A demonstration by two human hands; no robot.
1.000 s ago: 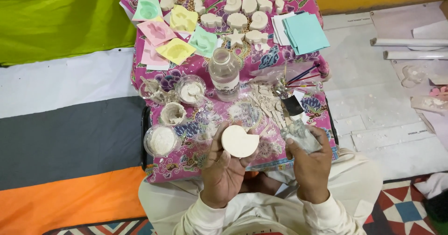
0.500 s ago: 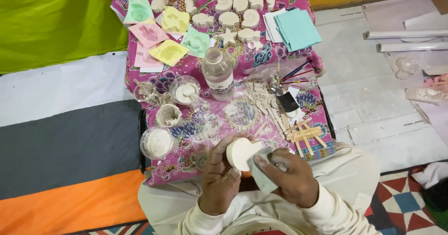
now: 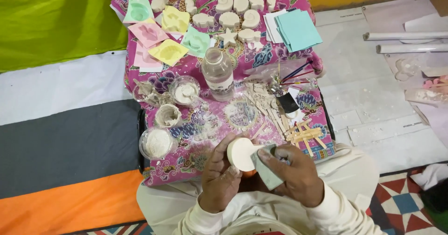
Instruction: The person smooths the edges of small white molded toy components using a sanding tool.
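Head view: left fingers (image 3: 219,167) gripping smooth round plaster disc (image 3: 240,153), right fingers (image 3: 275,158) pinching grey sanding sheet (image 3: 266,169).

Your hands have the most room right ahead of them, on the dusty cloth (image 3: 238,113) between the cups and the sticks. To your left, three cups (image 3: 157,142) stand close together near the cloth's edge, leaving little gap. To your right, loose sticks (image 3: 305,136) and a black piece (image 3: 288,103) lie in the way. Straight ahead, the bottle (image 3: 218,73) stands upright and blocks a reach to the moulds (image 3: 168,52) and casts (image 3: 238,18), which seem packed edge to edge. The floor (image 3: 368,95) on your right lies open.
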